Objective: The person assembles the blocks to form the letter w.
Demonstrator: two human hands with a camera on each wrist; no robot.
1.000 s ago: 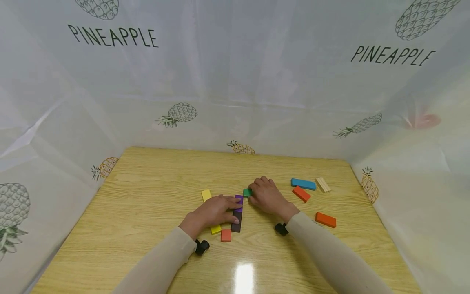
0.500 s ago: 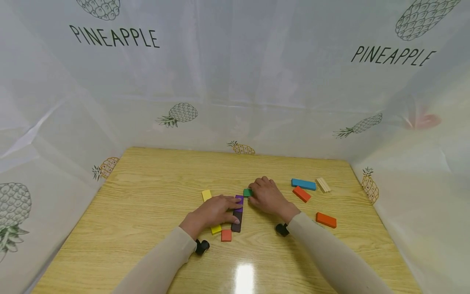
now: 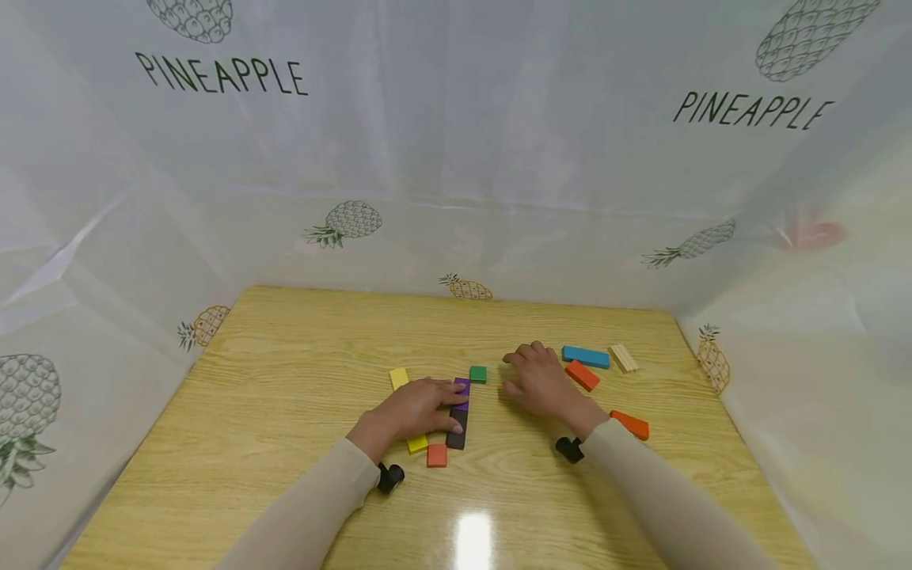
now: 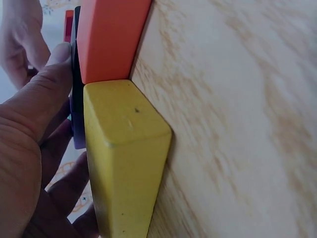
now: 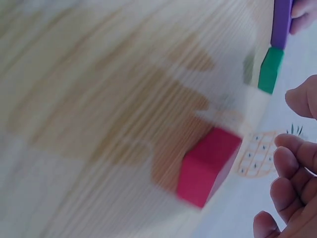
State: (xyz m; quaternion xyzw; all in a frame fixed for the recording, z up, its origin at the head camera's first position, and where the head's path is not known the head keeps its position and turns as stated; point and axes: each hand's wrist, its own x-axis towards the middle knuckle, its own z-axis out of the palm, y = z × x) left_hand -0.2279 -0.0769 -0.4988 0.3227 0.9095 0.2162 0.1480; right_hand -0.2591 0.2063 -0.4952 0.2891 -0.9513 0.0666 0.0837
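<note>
My left hand (image 3: 416, 408) lies over a purple block (image 3: 463, 381) and a black block (image 3: 457, 440), its fingertips resting on both; the two form a line end to end. Beneath that hand runs a yellow strip of blocks (image 3: 400, 378), partly hidden, with a small red block (image 3: 437, 456) by its near end. In the left wrist view, the yellow block (image 4: 129, 148) meets the red one (image 4: 111, 39). A small green block (image 3: 478, 374) sits at the purple block's far right corner. My right hand (image 3: 543, 381), fingers loosely bent and holding nothing, hovers right of the green block.
Right of the right hand lie a blue block (image 3: 586, 357), a red block (image 3: 582, 376) and a pale grooved wooden piece (image 3: 624, 359). An orange-red block (image 3: 630, 425) is partly behind the right forearm. A pineapple-print sheet (image 3: 456, 158) walls the table (image 3: 299, 340).
My right hand has let go of the green block and moved right, toward the red and blue blocks. The green block stays in place. The left hand has hardly moved.
</note>
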